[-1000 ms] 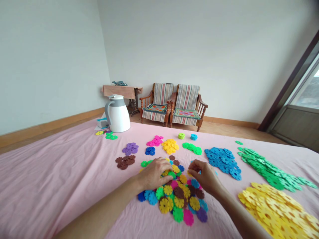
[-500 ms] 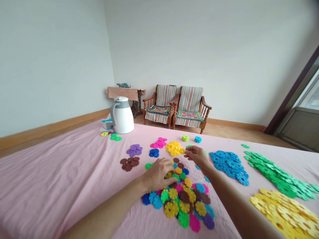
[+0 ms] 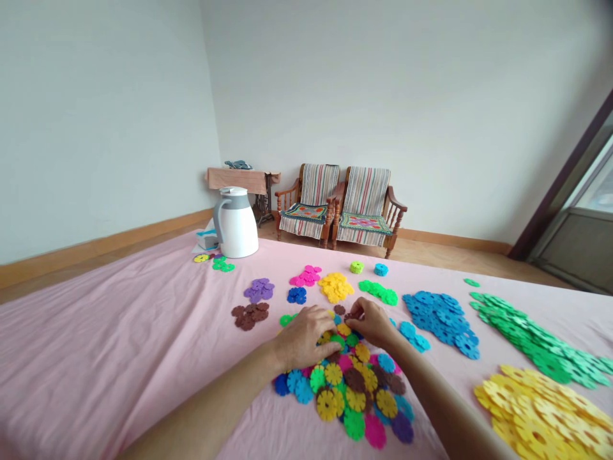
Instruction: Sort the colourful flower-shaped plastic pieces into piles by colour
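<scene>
Flower-shaped plastic discs in mixed colours form a loose pile [image 3: 355,379] in front of me. My left hand [image 3: 306,335] rests on the pile's left side, thumb apart from its curved fingers and nothing visibly held. At the pile's far edge, my right hand [image 3: 374,322] pinches at a brown disc [image 3: 349,317], which the fingers partly cover. Another brown disc [image 3: 339,309] lies just beyond. Close by are small single-colour groups: yellow discs [image 3: 336,287], green discs [image 3: 378,292], dark blue discs [image 3: 297,295] and light blue discs [image 3: 414,337].
A pink cloth [image 3: 158,345] covers the surface. Brown [image 3: 249,316], purple [image 3: 259,289] and pink discs [image 3: 306,276] lie left. Larger blue [image 3: 441,321], green [image 3: 527,332] and yellow heaps [image 3: 546,409] spread right. A white jug [image 3: 238,227] stands far left; two chairs [image 3: 364,204] are beyond.
My right hand has moved from beside the yellow group back toward me, down to the brown disc at the pile's far edge. My left hand has stayed in place.
</scene>
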